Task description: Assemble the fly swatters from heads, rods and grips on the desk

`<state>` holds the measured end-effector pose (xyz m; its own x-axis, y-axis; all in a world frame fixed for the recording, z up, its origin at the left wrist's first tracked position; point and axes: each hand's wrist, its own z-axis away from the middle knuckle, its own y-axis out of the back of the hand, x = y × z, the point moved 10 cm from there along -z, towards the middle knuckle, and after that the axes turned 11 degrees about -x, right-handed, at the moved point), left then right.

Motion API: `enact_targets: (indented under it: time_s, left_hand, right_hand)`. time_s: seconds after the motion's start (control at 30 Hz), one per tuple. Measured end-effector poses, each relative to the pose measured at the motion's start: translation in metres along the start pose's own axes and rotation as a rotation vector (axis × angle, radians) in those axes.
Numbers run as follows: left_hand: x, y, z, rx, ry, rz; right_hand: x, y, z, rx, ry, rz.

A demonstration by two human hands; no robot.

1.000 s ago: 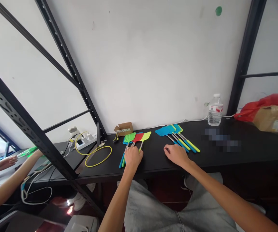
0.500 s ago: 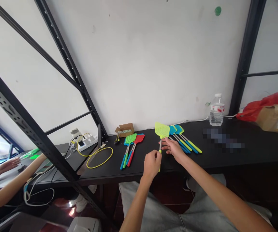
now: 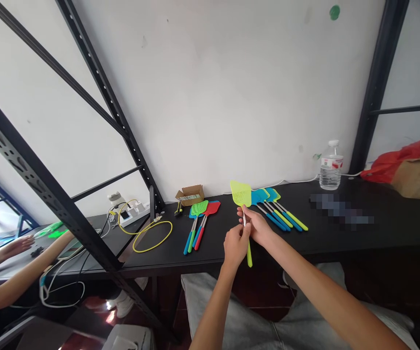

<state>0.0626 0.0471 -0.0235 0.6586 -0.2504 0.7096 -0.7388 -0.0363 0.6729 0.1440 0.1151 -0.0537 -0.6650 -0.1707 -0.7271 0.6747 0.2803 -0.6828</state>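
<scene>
A yellow-green fly swatter (image 3: 241,194) is held up over the front of the black table, its mesh head pointing away from me. My left hand (image 3: 236,244) is closed around its shaft just above the handle. Higher up, just under the head, the fingers of my right hand (image 3: 256,224) pinch the metal shaft. Close by on the right lies a fanned row of blue and yellow-green fly swatters (image 3: 281,214). To the left rests a smaller group, with a red fly swatter (image 3: 211,208) and a green fly swatter (image 3: 198,209) over blue ones.
Behind the left group is a small open cardboard box (image 3: 191,195). A yellow cable (image 3: 153,250) loops near a white power strip (image 3: 136,214). At the right stand a water bottle (image 3: 331,167) and a cardboard package (image 3: 419,179). Another person's arms (image 3: 23,272) reach in beyond the rack post (image 3: 45,180).
My left hand has slid up from the handle to the shaft, uncovering the yellow-green grip. My right hand has closed on the shaft below the head. The view has shifted slightly.
</scene>
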Motion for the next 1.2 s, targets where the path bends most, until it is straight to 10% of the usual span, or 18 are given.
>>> enact_targets:
  time_s: [1.2]
  left_hand:
    - [-0.007,0.005,-0.001,-0.033,-0.122,0.232]
  right_hand:
    - [-0.016,0.005,-0.032,0.14,-0.012,0.064]
